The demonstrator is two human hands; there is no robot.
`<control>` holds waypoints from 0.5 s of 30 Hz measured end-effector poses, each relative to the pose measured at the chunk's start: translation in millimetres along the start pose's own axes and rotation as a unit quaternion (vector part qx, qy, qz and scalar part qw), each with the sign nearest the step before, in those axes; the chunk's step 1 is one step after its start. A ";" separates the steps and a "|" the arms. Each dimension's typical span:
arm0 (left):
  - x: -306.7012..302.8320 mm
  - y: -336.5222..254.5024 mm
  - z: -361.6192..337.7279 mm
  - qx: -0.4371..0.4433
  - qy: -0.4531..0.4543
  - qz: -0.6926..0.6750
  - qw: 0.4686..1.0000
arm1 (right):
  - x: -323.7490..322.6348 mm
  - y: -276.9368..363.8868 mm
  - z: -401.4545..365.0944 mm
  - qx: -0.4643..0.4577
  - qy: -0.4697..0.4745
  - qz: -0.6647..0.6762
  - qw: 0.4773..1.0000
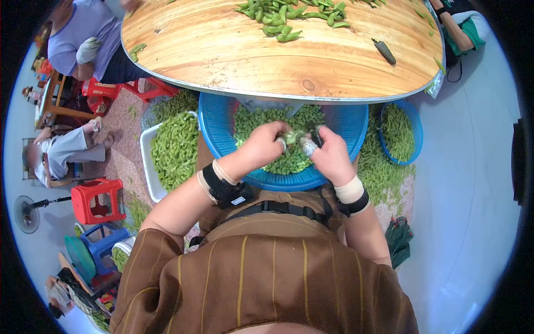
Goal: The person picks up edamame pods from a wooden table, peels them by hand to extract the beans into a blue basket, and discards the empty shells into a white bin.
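Both hands meet above a blue basket on my lap, which holds many shelled green beans. My left hand has its thumb and fingers pinched at a small pale green item, blurred, that looks like a bean pod. Close beside it, my right hand is closed, with silvery wrapping on a fingertip and something dark near the index finger that I cannot make out. Both wrists wear beige and black bands.
A wooden table with pods and a dark object stands ahead. A white tub of pods is at left, a smaller blue basket at right. Other people sit at left; one arm shows upper right. Red stool at left.
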State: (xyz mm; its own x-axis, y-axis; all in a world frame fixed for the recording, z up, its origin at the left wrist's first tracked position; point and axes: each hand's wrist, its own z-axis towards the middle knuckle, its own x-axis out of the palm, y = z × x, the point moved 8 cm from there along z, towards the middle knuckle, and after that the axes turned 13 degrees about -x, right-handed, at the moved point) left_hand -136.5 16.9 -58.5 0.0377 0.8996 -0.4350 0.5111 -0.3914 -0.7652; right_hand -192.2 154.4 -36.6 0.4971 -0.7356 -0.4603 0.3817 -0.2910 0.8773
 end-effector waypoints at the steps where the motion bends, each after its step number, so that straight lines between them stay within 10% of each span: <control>1: 7.5 2.6 -3.0 -0.016 0.046 -0.059 0.997 | 2.2 -3.7 -2.3 -0.001 0.002 -0.001 1.000; 3: 13.5 5.7 -8.2 -0.031 0.088 -0.119 0.988 | 14.1 -20.9 -8.0 0.065 0.025 0.054 0.996; 9: -24.9 -14.4 -42.6 0.140 -0.196 0.281 0.929 | -0.6 -2.8 -9.9 0.128 0.006 0.167 0.978; 15: -49.1 8.9 -68.4 0.139 -0.254 0.224 0.931 | -4.4 -1.2 -16.8 0.052 0.024 0.061 0.996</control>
State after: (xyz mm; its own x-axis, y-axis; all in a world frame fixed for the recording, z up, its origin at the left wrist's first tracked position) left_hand -75.1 -17.5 -11.5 -0.2541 0.4544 -0.8538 0.2979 -0.8031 -0.5161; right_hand -181.7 168.3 -37.9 0.5723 -0.7403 -0.3527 0.2345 -0.2643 0.9355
